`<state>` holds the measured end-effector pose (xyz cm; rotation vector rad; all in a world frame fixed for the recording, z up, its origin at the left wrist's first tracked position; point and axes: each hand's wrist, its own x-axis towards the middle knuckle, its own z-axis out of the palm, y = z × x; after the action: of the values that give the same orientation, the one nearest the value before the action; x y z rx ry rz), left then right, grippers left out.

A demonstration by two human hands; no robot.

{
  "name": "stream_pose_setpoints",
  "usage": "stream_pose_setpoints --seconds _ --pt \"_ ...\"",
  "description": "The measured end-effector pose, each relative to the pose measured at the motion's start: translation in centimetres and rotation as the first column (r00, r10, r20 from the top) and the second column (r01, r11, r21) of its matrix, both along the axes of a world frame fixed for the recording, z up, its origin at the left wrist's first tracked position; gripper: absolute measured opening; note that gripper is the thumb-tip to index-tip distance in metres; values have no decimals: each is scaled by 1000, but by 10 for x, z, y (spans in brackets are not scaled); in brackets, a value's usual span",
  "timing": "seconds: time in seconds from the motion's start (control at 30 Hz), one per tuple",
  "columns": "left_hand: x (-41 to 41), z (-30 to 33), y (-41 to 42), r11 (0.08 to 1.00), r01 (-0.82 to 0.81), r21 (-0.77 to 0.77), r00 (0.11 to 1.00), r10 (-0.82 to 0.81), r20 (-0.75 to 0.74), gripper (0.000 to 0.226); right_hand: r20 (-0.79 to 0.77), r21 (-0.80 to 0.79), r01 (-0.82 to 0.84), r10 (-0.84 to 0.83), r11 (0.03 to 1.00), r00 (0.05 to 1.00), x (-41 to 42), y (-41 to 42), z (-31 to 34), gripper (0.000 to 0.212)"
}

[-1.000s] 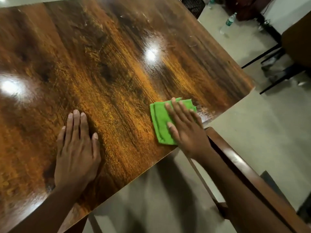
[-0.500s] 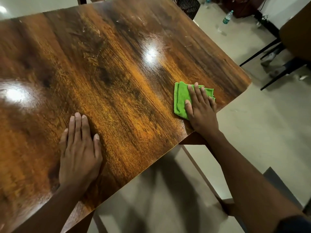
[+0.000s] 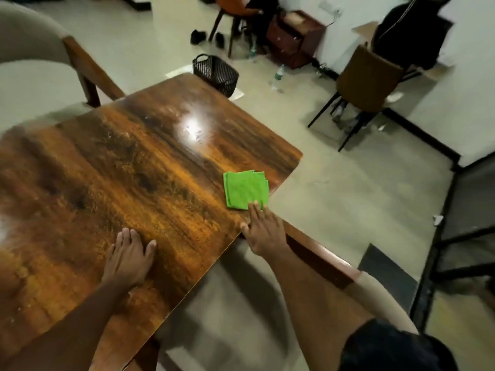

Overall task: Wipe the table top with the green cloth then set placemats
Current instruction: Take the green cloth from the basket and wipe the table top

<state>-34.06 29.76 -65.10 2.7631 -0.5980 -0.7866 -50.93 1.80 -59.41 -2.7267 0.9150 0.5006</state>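
You stand in what looks like a dining room or a lived-in common room. The glossy wooden surface [image 3: 139,167] before you has upholstered wooden chairs [image 3: 34,49] drawn up to it, one at the far left and one at your right. Beyond it on the pale floor [image 3: 334,188] sit a dark woven basket [image 3: 215,73], a plastic bottle [image 3: 277,77], a pair of shoes [image 3: 199,36], a brown padded chair [image 3: 367,79] and a small wooden drawer unit [image 3: 292,38] against the white wall.
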Motion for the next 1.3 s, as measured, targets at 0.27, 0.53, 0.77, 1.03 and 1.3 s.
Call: stream_pose_setpoints --seconds 0.27,0.53,0.77,1.03,1.3 --pt "-64 141 5 902 424 -82 896 -404 188 68 89 -140 298 -288 944 954 -130 72 136 62" --pt "-190 200 -9 691 707 -151 694 -640 330 64 175 -197 532 -505 823 845 -244 163 165 66" --pt "-247 186 21 537 842 -61 521 -776 355 64 202 -108 672 -645 733 737 -312 241 148 65" --pt "-280 169 65 540 840 -42 529 -801 279 67 156 -49 711 -698 702 699 -367 299 112 62" --pt "-308 150 106 647 762 -1 624 -734 267 65 185 -46 671 -653 740 734 -435 329 83 63"
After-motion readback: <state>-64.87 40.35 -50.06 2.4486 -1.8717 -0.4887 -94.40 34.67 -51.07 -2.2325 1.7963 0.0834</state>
